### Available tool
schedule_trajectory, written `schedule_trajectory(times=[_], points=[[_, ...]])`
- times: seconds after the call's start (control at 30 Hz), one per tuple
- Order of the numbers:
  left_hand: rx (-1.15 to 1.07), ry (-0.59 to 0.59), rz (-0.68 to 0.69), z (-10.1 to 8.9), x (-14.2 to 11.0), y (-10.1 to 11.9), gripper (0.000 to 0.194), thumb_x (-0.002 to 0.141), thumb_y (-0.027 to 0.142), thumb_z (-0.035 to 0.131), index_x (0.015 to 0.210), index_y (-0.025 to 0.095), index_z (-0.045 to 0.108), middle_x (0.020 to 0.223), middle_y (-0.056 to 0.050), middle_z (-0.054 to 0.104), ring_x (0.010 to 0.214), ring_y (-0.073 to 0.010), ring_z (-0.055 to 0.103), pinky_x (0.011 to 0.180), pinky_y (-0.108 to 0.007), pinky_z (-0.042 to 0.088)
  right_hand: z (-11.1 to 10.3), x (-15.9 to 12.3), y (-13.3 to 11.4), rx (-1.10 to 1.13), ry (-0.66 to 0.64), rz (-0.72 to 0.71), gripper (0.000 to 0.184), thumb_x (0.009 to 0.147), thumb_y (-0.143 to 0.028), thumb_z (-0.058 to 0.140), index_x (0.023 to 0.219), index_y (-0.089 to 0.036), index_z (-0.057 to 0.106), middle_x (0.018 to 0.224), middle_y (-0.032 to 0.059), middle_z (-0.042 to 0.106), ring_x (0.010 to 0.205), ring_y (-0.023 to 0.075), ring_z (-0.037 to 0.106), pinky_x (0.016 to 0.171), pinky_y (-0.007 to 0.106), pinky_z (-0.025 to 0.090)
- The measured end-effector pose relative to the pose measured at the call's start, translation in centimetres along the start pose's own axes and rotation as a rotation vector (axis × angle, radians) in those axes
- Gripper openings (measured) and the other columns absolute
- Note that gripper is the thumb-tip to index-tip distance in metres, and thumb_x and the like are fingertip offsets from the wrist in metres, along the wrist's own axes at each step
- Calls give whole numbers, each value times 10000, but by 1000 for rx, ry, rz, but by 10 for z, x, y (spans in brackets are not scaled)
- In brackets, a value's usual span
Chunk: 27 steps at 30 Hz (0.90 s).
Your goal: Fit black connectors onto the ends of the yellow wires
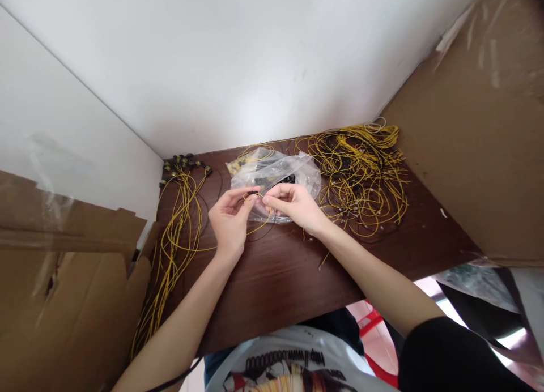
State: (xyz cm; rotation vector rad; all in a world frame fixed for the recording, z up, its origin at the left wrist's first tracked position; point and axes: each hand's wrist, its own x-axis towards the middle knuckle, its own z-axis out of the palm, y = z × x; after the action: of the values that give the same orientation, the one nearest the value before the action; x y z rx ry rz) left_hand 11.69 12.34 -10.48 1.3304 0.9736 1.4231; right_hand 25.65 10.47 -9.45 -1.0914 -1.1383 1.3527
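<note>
My left hand (pixel 232 215) pinches a small black connector (pixel 252 193) between thumb and fingertips. Just to its right, my right hand (pixel 294 205) is closed on thin yellow and black wires (pixel 268 212) that run to the connector. The fingertips of both hands nearly meet above the table. Behind them lies a clear plastic bag (pixel 304 166) with black parts inside. Loose wire ends hang below the hands, and my fingers partly cover the connector.
A large tangle of yellow and black wires (pixel 357 177) lies at the right. More yellow wires with black connectors (pixel 181 196) lie at the left. Cardboard sheets (pixel 480 154) and a cardboard box (pixel 80 290) flank the brown table (pixel 272 290). A white wall (pixel 255 69) stands behind.
</note>
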Motion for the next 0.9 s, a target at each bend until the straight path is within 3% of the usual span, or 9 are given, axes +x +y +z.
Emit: schedule_trajectory(times=[0.3, 0.9], points=[[-5, -51, 24, 3, -3, 0, 105, 727, 140, 674, 831, 151, 685, 870, -51, 729, 833, -164, 685, 762, -276, 555, 3, 3, 4, -27, 39, -22, 176, 707, -274, 658, 633, -131, 586, 529, -31, 550, 490, 61, 467, 509, 214, 376], [2, -59, 30, 3, -5, 1, 107, 721, 118, 669, 820, 157, 685, 849, -37, 726, 816, -150, 681, 759, -265, 554, 1, 2, 3, -37, 77, -23, 175, 704, -294, 674, 667, -138, 606, 555, -24, 554, 505, 70, 459, 508, 225, 361]])
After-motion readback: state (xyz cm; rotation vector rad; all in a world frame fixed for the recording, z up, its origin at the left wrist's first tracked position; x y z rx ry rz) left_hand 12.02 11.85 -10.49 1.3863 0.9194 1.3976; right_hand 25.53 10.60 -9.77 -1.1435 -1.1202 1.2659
